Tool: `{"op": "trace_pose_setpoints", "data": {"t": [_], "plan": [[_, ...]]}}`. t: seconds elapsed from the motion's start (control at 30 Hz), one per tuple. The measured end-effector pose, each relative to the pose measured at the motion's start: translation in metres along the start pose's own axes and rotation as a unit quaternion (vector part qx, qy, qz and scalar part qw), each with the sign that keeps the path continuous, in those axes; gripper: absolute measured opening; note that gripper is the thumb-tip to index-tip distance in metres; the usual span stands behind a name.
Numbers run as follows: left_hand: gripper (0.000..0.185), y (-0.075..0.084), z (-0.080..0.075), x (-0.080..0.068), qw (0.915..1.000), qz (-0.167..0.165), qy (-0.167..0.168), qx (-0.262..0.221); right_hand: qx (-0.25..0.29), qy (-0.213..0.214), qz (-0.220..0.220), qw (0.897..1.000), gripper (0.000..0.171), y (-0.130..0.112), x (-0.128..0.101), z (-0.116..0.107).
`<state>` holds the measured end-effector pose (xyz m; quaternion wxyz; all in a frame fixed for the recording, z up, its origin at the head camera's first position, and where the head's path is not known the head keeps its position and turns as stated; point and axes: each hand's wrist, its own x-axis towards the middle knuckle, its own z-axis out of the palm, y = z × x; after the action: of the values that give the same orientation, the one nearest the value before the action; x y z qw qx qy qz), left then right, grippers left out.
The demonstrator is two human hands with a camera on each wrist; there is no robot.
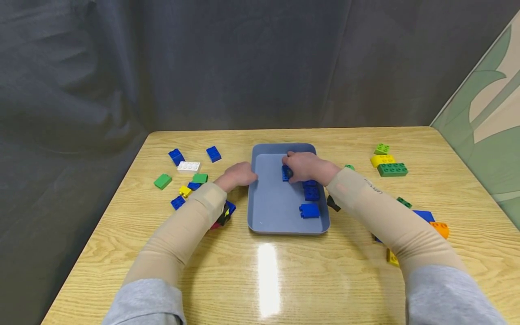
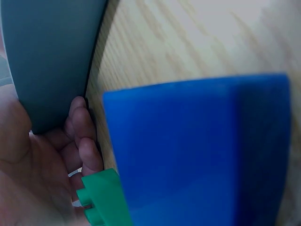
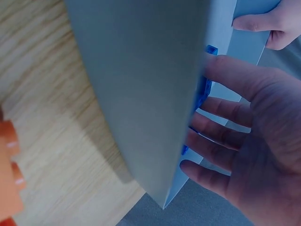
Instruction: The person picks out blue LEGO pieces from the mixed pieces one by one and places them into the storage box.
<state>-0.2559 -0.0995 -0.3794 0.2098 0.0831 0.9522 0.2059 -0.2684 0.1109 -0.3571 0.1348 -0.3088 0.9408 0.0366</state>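
Note:
A blue-grey tray stands in the middle of the wooden table. My left hand grips its left wall, thumb over the rim; the left wrist view has the curled fingers against the outside. Inside the tray, my right hand pinches a blue toy brick between thumb and fingers. The tray wall partly hides that grip in the right wrist view. Several more blue bricks lie along the tray's right side, some partly under my right hand. One blue brick sits nearer the front.
Left of the tray lie loose bricks, among them a white one, a green one and a small yellow one. To the right are a dark green brick, a yellow one and an orange one. A dark curtain hangs behind.

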Motion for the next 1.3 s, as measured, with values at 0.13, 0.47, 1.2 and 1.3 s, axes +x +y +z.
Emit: {"op": "trace_pose_setpoints", "data": {"t": [0.13,0.47,1.2,1.3], "plan": [[0.024,0.0,0.0,0.0,1.0,-0.003,-0.002,0.002,0.006,-0.005,0.002,1.0,0.057,0.0,0.001,0.0],[0.024,-0.001,0.001,0.0,1.0,-0.001,-0.002,-0.002,0.009,0.0,-0.007,1.0,0.053,0.001,-0.002,0.001],[0.02,0.001,0.0,-0.001,0.9998,-0.01,-0.001,-0.019,0.063,0.09,-0.008,0.994,0.048,0.033,-0.055,-0.014],[0.02,0.0,0.0,0.0,0.9998,-0.012,-0.002,-0.016,0.074,0.102,-0.008,0.992,0.047,0.038,-0.064,-0.013]]}}
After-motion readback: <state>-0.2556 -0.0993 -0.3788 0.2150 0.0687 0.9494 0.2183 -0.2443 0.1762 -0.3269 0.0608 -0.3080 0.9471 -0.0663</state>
